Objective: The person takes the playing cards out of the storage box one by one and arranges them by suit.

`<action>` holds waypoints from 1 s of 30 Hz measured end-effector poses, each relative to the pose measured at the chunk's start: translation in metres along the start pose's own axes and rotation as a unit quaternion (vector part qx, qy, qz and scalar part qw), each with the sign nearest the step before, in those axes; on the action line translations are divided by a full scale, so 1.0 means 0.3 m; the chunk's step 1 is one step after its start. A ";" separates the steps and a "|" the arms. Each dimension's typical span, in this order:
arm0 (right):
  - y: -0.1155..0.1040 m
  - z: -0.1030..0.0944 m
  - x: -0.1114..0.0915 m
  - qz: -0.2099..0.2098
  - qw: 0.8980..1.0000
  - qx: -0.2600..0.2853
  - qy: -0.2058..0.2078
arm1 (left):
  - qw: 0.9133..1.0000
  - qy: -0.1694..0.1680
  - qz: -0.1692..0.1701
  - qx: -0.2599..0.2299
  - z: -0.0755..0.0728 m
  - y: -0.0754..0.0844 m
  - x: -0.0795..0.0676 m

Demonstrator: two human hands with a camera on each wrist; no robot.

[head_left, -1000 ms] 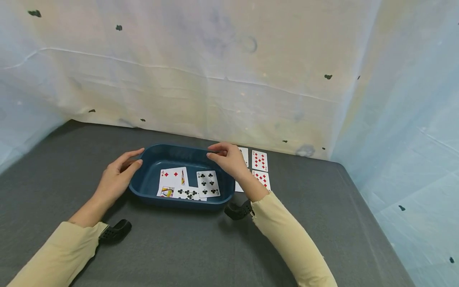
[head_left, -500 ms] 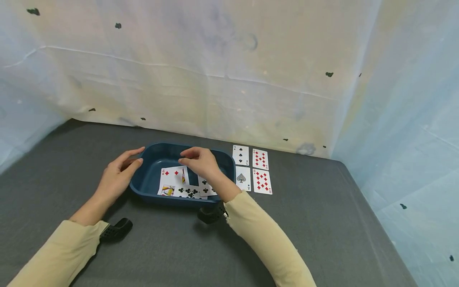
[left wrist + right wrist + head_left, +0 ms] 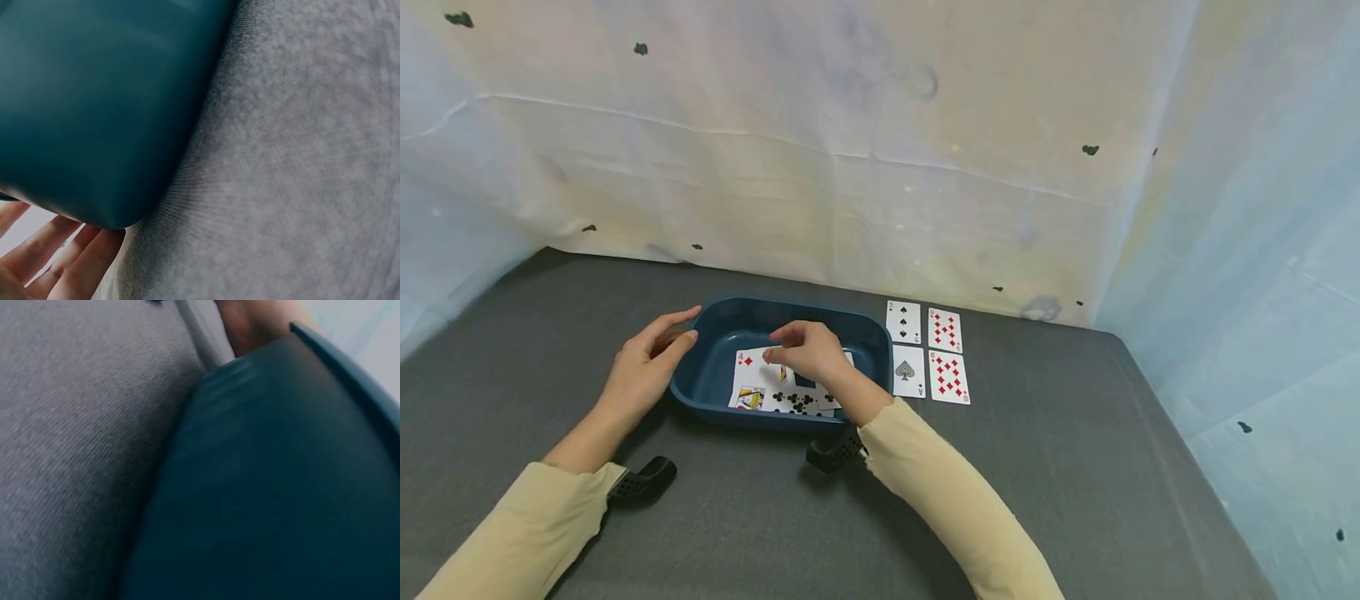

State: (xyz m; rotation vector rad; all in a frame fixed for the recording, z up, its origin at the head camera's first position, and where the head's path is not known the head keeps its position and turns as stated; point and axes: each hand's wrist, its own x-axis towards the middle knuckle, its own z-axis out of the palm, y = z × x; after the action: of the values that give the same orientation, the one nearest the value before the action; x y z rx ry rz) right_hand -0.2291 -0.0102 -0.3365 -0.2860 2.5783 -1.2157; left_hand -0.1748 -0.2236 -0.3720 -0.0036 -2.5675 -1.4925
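A dark blue tray (image 3: 715,340) stands on the grey table, with several playing cards overlapping inside it. Among them are a four of diamonds (image 3: 742,377), a face card (image 3: 750,398) and a clubs card (image 3: 793,402). My left hand (image 3: 643,358) touches the tray's left end with thumb and fingertips; in the left wrist view its fingers (image 3: 87,262) lie against the outer wall. Inside the tray, my right hand (image 3: 812,352) is low over the cards, its thumb tip overlapping the four of diamonds. It covers most of another card at the right.
Right of the tray, face-up cards lie in two rows: a three of spades (image 3: 903,322) and a nine of diamonds (image 3: 944,331) behind, an ace of spades (image 3: 909,372) and a ten of diamonds (image 3: 950,377) in front. A pale sheet (image 3: 775,208) hangs behind the table.
My right hand has moved left from the tray's right rim, then down onto the cards, uncovering the cards on the table. The left hand stays at the tray's left end.
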 end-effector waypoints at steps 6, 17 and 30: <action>0.010 0.006 0.004 0.002 0.999 -0.051 -0.013 | 1.000 0.000 0.005 -0.005 0.002 0.000 0.002; 0.022 0.033 0.002 -0.007 0.989 -0.145 -0.020 | 1.000 0.006 -0.001 -0.002 0.004 -0.003 -0.005; 0.024 0.031 -0.004 -0.009 0.993 -0.115 -0.010 | 1.000 0.004 0.000 -0.001 0.004 0.001 -0.007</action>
State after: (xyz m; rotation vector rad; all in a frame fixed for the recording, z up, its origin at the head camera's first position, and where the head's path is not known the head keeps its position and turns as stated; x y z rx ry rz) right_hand -0.2254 -0.0121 -0.3475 -0.3658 2.7041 -0.9155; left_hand -0.1730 -0.2223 -0.3725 0.0019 -2.5600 -1.4930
